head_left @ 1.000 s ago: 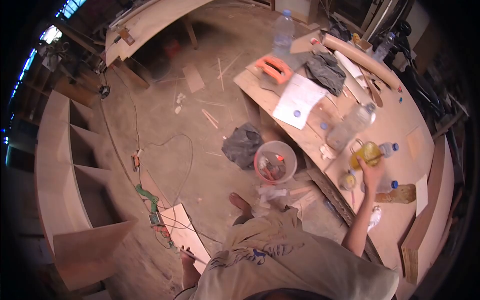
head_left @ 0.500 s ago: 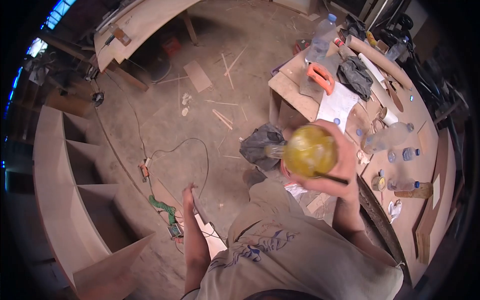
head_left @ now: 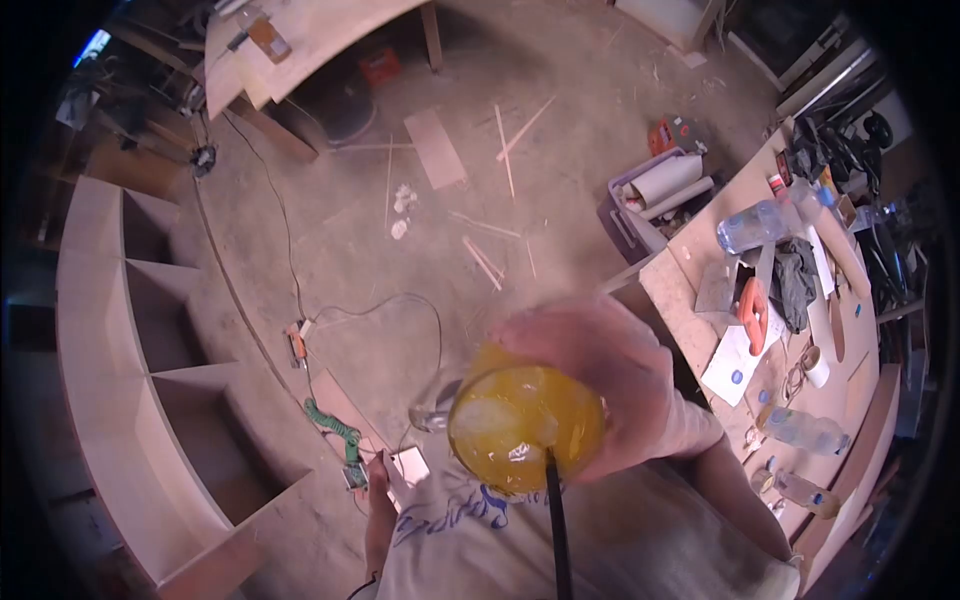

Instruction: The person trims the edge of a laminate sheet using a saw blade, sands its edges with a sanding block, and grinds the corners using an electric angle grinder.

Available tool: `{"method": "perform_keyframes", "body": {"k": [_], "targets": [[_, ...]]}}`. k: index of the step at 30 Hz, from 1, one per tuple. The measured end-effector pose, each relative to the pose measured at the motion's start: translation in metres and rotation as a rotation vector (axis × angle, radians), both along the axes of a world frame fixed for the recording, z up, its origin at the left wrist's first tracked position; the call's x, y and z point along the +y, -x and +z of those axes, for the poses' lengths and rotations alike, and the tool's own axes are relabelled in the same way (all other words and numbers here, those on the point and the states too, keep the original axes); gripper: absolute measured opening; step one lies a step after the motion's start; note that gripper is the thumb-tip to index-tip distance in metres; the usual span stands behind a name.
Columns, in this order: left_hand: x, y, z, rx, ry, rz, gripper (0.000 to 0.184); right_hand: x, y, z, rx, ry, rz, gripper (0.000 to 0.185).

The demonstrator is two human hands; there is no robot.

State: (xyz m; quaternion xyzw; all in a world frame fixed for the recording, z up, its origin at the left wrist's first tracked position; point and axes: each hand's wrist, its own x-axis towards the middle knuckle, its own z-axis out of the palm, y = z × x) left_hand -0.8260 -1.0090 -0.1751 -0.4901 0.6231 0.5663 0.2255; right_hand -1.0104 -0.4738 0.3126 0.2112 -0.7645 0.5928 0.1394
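In the head view the right hand was wrapped around the side of a glass mug, directly in front of the shirt and close to the camera. The mug's clear handle pointed away from the palm, so the grip on the body itself probably bore the weight. Inside was a yellow drink with pale lumps, perhaps ice, and a black straw leaned over the rim toward the wearer, which presumably put its end on the wearer's side. Well to the left of that hand and lower, the left hand was beside a pale panel; its fingers were too small to tell whether they gripped anything. To the right of the right hand, on the workbench, a large plastic bottle lay on its side, with a smaller bottle nearer the body. Farther ahead, an orange handle, likely a saw's, overlapped a paper sheet, perhaps weighing it down. Beyond the right hand, a purple crate held rolled sheets, seemingly stowed lengthwise to fit.
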Motion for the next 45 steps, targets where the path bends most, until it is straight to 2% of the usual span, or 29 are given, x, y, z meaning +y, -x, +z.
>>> {"method": "perform_keyframes", "body": {"k": [5, 11, 14, 17, 19, 20, 23, 26, 28, 30, 33, 36, 37, 38, 41, 45], "targets": [[0.008, 0.039, 0.025, -0.152, 0.002, 0.021, 0.041, 0.001, 0.1, 0.002, 0.09, -0.086, -0.06, 0.061], [0.023, 0.204, 0.009, -0.169, -0.038, -0.14, 0.041, 0.024, 0.221, -0.004, 0.128, -0.151, -0.109, 0.086], [0.021, 0.325, -0.002, -0.157, -0.033, -0.251, 0.04, 0.014, 0.297, -0.037, 0.375, -0.02, -0.341, 0.075], [0.024, 0.464, -0.005, -0.124, 0.002, -0.356, 0.04, 0.02, 0.362, -0.04, 0.537, 0.04, -0.488, 0.072], [0.031, 0.573, -0.007, -0.072, 0.071, -0.419, 0.04, 0.031, 0.393, -0.026, 0.484, -0.053, -0.534, 0.074], [0.041, 0.629, -0.006, -0.055, 0.111, -0.449, 0.04, 0.04, 0.399, -0.002, 0.392, -0.143, -0.55, 0.074], [0.092, 0.776, 0.021, 0.09, 0.209, -0.587, 0.04, 0.054, 0.426, 0.019, 0.195, -0.13, -0.576, 0.074], [0.155, 0.888, 0.05, 0.362, 0.246, -0.785, 0.04, 0.07, 0.461, 0.026, 0.15, -0.106, -0.628, 0.073], [0.201, 0.934, 0.066, 0.405, 0.281, -0.858, 0.041, 0.082, 0.484, 0.026, 0.143, -0.105, -0.662, 0.073], [0.24, 0.957, 0.076, 0.478, 0.282, -0.913, 0.045, 0.098, 0.508, 0.025, 0.136, -0.092, -0.677, 0.073], [0.264, 0.98, 0.05, 0.461, 0.274, -1.008, 0.043, 0.129, 0.546, 0.02, 0.121, -0.084, -0.685, 0.074], [0.253, 0.983, -0.025, 0.358, 0.188, -1.0, 0.037, 0.17, 0.584, 0.013, 0.098, -0.068, -0.674, 0.076], [0.236, 0.974, -0.063, 0.415, 0.166, -1.039, 0.035, 0.186, 0.596, 0.011, 0.088, -0.065, -0.668, 0.077], [0.237, 0.965, -0.074, 0.472, 0.143, -1.075, 0.036, 0.204, 0.609, 0.01, 0.074, -0.066, -0.662, 0.078], [0.259, 0.924, -0.051, 0.088, 0.02, -0.927, 0.029, 0.258, 0.65, 0.008, 0.055, -0.102, -0.642, 0.087], [0.321, 0.921, -0.042, -0.078, -0.258, -0.657, 0.025, 0.324, 0.703, 0.013, 0.063, -0.227, -0.656, 0.089]]}}
